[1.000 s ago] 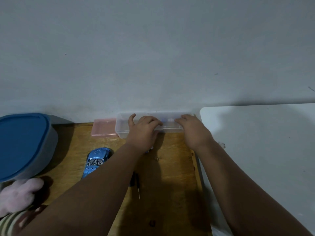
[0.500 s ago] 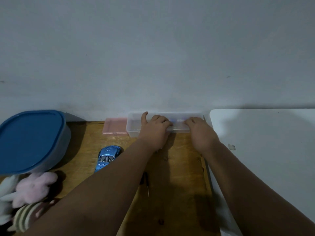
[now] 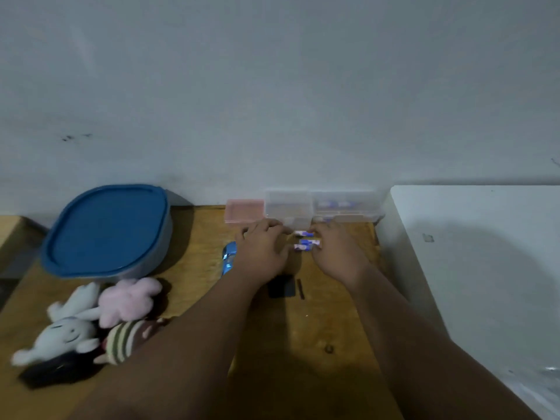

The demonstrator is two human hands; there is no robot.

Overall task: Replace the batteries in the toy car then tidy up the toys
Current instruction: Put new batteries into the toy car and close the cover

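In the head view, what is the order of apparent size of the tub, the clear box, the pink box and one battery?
Largest to smallest:
1. tub
2. clear box
3. pink box
4. battery
All lie at a similar depth, so nearness does not upset this order.

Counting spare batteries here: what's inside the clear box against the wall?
In the clear box, blurred blue-and-white batteries show in its right half; their count is unclear. Its left half is too hazy to tell.
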